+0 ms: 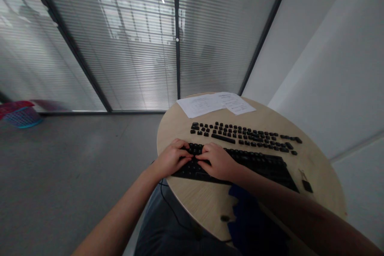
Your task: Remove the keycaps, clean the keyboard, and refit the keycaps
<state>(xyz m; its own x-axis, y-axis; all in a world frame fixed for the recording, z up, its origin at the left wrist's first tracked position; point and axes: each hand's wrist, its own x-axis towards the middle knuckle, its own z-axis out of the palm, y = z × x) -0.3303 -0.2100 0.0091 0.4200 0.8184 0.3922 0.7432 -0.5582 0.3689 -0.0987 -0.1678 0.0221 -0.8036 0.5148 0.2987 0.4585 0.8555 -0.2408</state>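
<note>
A black keyboard [255,164] lies on the round wooden table [192,204], and both hands are over its left part. My left hand [174,158] has its fingers bent, with thumb and forefinger drawn together at the keys. Close beside it, my right hand [217,161] is also bent, its fingertips touching the same spot from the right. Whatever is between the fingertips is too small to make out. Part of the keyboard is bare of keycaps near the left end. Behind it, loose black keycaps [223,139] are laid out in rows.
Printed papers [207,105] lie at the table's far edge. A small tool with a black handle and wire prongs [306,185] is at the right. Dark blue cloth [249,220] lies near the front, by a small dark round object [225,218]. A basket [22,117] stands on the floor.
</note>
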